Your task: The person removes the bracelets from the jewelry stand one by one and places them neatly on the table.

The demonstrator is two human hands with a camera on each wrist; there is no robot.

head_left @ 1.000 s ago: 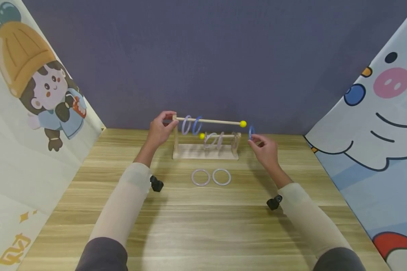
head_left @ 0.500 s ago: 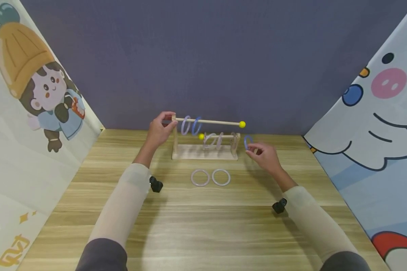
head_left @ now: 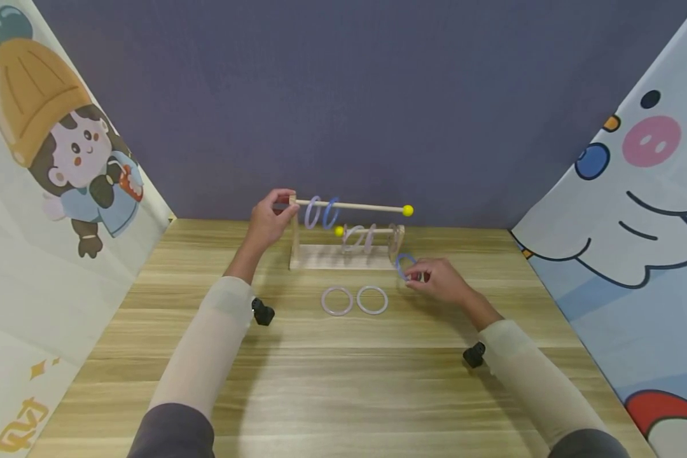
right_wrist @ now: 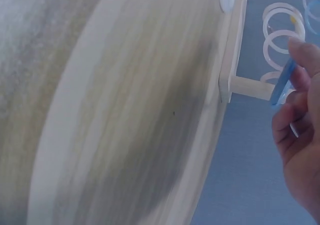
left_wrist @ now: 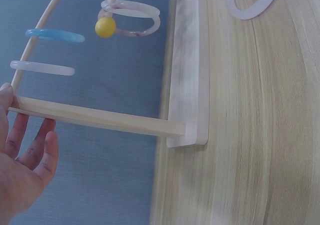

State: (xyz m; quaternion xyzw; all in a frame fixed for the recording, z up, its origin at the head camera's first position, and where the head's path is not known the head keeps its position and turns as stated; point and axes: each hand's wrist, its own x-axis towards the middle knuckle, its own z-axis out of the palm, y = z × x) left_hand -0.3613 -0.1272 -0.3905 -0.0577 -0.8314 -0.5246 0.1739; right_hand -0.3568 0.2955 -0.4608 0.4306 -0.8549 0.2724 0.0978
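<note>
In the head view, my left hand (head_left: 268, 221) grips the top of the left post of a wooden stand (head_left: 320, 257). From that post a long rod (head_left: 372, 206) runs right to a yellow ball (head_left: 408, 210). A pale purple ring (left_wrist: 45, 68) and a blue ring (left_wrist: 55, 35) hang on it near my left fingers. My right hand (head_left: 442, 280) pinches another blue ring (right_wrist: 283, 82) between thumb and fingers, held tilted beside the stand's right end. Several pale rings (right_wrist: 267, 50) hang on the lower rod, which ends in a second yellow ball (left_wrist: 105, 27).
Two pale rings, a pinkish one (head_left: 322, 301) and a white one (head_left: 372, 313), lie flat side by side on the wood-grain table (head_left: 343, 381) in front of the stand. A dark wall (head_left: 343, 114) rises behind the table, with printed cartoon panels (head_left: 635, 210) at both sides.
My right hand has come down and to the left with the blue ring, from beside the upper rod's ball to the stand's lower right end. The left hand keeps its place.
</note>
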